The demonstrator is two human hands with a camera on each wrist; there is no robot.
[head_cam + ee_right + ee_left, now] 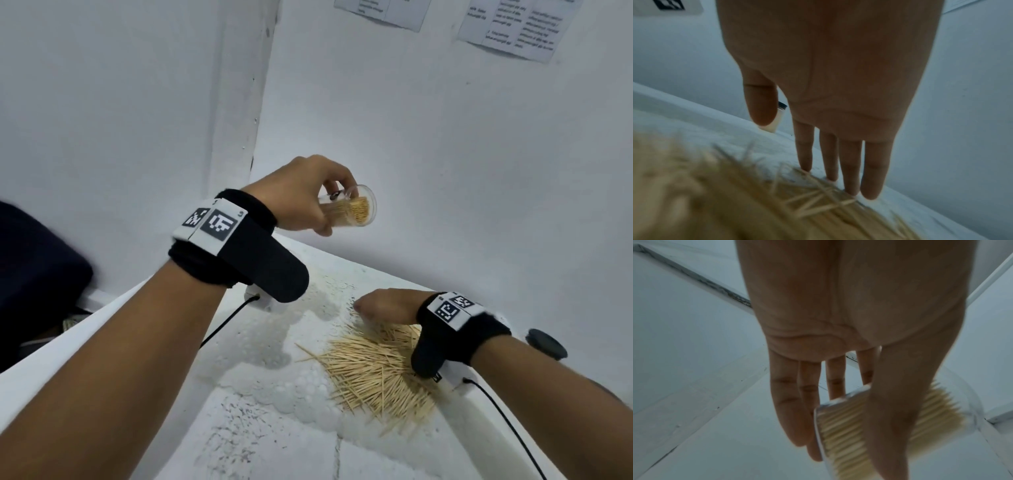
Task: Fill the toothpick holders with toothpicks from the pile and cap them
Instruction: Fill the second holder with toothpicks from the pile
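- My head camera looks forward and down from above, taking in both my forearms, the white table [260, 394] and the wall.
- My left wrist camera looks along my palm, close up.
- My right wrist camera looks along my fingers, close; it shares the toothpick pile [719, 203] with the head view.

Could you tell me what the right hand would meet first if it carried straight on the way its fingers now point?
Probably the white table: the right hand already has its fingertips at the toothpick pile's far edge.
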